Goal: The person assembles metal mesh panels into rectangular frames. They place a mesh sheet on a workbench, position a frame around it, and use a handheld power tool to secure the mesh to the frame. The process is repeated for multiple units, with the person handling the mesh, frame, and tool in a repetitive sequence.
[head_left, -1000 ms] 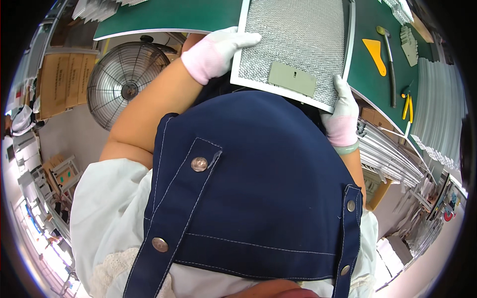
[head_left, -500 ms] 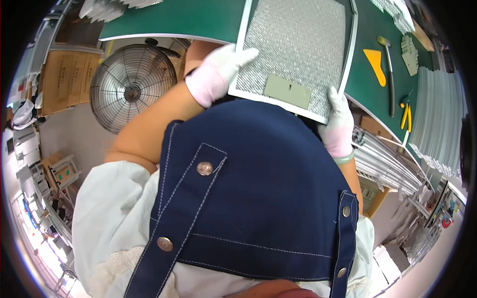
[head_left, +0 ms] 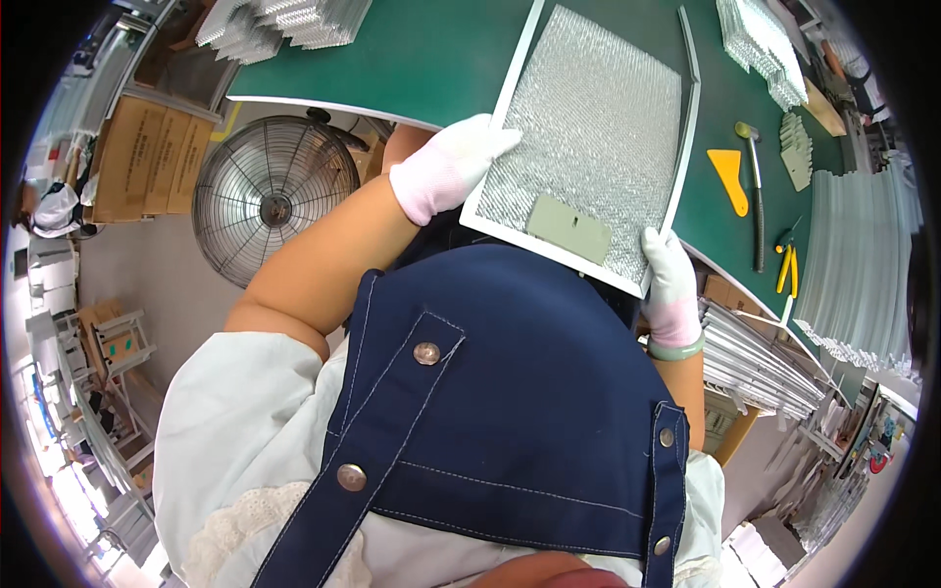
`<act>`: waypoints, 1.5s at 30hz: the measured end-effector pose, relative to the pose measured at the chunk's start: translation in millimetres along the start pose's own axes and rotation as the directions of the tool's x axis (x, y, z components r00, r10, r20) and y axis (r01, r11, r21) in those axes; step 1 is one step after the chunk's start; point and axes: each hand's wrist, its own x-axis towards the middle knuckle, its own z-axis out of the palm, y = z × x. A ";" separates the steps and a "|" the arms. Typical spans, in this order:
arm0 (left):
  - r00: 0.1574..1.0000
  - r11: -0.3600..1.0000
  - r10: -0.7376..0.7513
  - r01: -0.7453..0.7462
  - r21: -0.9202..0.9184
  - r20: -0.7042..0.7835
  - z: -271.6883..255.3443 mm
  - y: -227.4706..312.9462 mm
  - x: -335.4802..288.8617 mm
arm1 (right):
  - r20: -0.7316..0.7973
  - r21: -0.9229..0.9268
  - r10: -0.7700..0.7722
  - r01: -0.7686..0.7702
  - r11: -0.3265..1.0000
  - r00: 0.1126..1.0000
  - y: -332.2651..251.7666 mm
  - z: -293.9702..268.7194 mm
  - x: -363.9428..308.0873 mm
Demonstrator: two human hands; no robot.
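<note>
A silver mesh filter panel lies within a narrow white metal frame, close against my apron. My gloved left hand grips the frame's left rail, its thumb laid over the mesh. Around the near right corner, my gloved right hand is closed, with the thumb on top and the other fingers hidden underneath. On the mesh by the near rail is a flat grey-green plate with a small slot. Toward the far right, the frame's side strip bends and stands apart from the mesh.
The green table carries a yellow scraper, a hammer and yellow-handled pliers at right. Stacked metal strips lie beyond them. Pleated mesh sheets sit far left. A floor fan stands left of the table.
The view has shifted, so table, frame and hands appear lower and more of the frame's far part shows. Both hands keep their hold on the frame.
</note>
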 end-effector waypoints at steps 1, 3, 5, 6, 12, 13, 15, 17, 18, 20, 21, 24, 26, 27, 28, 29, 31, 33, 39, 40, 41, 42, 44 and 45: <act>1.000 0.998 -0.019 0.019 -0.065 -0.002 0.9 7.1 0.4 | 0.009 0.037 -0.032 0.031 0.999 0.999 -4.2 6.4 -2.8; 0.998 0.979 -0.064 0.064 -0.195 0.007 8.6 23.0 -4.3 | 0.045 0.070 -0.011 0.008 0.998 0.999 0.4 -1.1 -5.7; 0.996 0.996 -0.072 0.069 0.049 0.050 -0.1 21.3 11.7 | 0.047 0.045 -0.014 0.012 0.999 0.999 -3.5 -3.2 -5.3; 0.994 0.992 -0.083 0.076 0.103 0.067 -3.1 26.8 12.8 | 0.038 0.040 -0.037 0.035 0.999 0.999 -5.4 -0.1 -7.0; 0.988 0.971 -0.114 0.133 -0.198 0.105 0.7 24.9 32.4 | 0.013 -0.014 -0.064 0.065 0.998 0.998 -15.3 4.8 -11.7; 0.988 0.968 -0.066 0.098 -0.233 0.141 0.3 30.4 33.2 | 0.015 -0.031 -0.084 0.085 0.996 0.996 -16.1 3.5 -12.0; 0.990 0.989 -0.081 0.095 -0.112 0.118 1.3 40.8 36.8 | 0.017 -0.067 -0.114 0.115 0.991 0.993 -13.5 -3.0 -13.8; 0.991 0.994 -0.038 0.050 -0.096 0.127 0.9 48.8 38.5 | 0.014 -0.120 -0.117 0.118 0.986 0.993 -16.3 -5.9 -14.9; 0.989 0.990 0.013 0.007 -0.140 0.147 0.9 52.0 36.9 | 0.009 -0.126 -0.139 0.139 0.982 0.990 -17.3 -2.6 -17.1; 0.987 0.986 0.061 -0.037 -0.163 0.149 0.3 54.6 38.0 | 0.001 -0.202 -0.163 0.160 0.966 0.987 -21.6 2.0 -20.1; 0.990 0.989 0.058 -0.039 -0.142 0.132 0.3 52.1 40.0 | -0.008 -0.239 -0.170 0.164 0.957 0.985 -21.5 0.9 -21.6; 0.986 0.974 0.096 -0.065 -0.218 0.137 -0.8 53.8 42.3 | -0.044 -0.264 -0.241 0.221 0.939 0.970 -23.1 7.4 -26.2; 0.984 0.947 0.128 -0.085 -0.311 0.123 0.0 60.6 41.0 | 0.002 -0.264 -0.243 0.235 0.935 0.970 -32.6 17.9 -27.9; 0.985 0.930 0.138 -0.095 -0.355 0.099 1.3 67.5 39.5 | 0.026 -0.266 -0.243 0.240 0.933 0.970 -36.3 19.9 -28.7; 0.986 0.911 0.147 -0.106 -0.398 0.074 2.5 73.9 37.4 | -0.002 -0.419 -0.263 0.238 0.876 0.965 -29.1 9.9 -32.8; 0.982 0.913 0.171 -0.128 -0.387 0.080 2.9 80.2 35.5 | -0.005 -0.417 -0.250 0.225 0.880 0.968 -30.7 11.3 -35.3; 0.972 0.916 0.217 -0.170 -0.363 0.091 2.8 90.1 32.8 | -0.031 -0.317 -0.353 0.326 0.891 0.935 -30.8 22.3 -34.9; 0.973 0.946 0.218 -0.190 -0.264 0.079 -2.5 93.4 34.6 | 0.008 -0.339 -0.328 0.311 0.888 0.945 -32.9 17.5 -35.6; 0.970 0.909 0.230 -0.185 -0.374 0.081 -10.4 115.9 27.9 | 0.110 -0.405 -0.286 0.306 0.862 0.952 -41.1 11.4 -35.7; 0.966 0.924 0.251 -0.218 -0.314 0.069 -10.9 115.5 28.9 | 0.123 -0.413 -0.293 0.318 0.854 0.948 -41.8 9.9 -37.0; 0.961 0.936 0.270 -0.248 -0.251 0.057 -11.9 112.6 30.0 | 0.138 -0.418 -0.299 0.330 0.846 0.944 -41.6 8.8 -38.4; 0.956 0.943 0.289 -0.276 -0.187 0.045 -12.8 109.7 30.8 | 0.140 -0.461 -0.292 0.323 0.827 0.946 -41.9 6.5 -39.1; 0.945 0.897 0.319 -0.277 -0.344 0.071 -13.4 107.6 30.9 | 0.170 -0.453 -0.297 0.342 0.823 0.940 -50.3 8.1 -38.3; 0.938 0.865 0.337 -0.274 -0.421 0.084 -12.9 109.2 29.8 | 0.184 -0.450 -0.301 0.352 0.820 0.936 -54.7 8.7 -37.5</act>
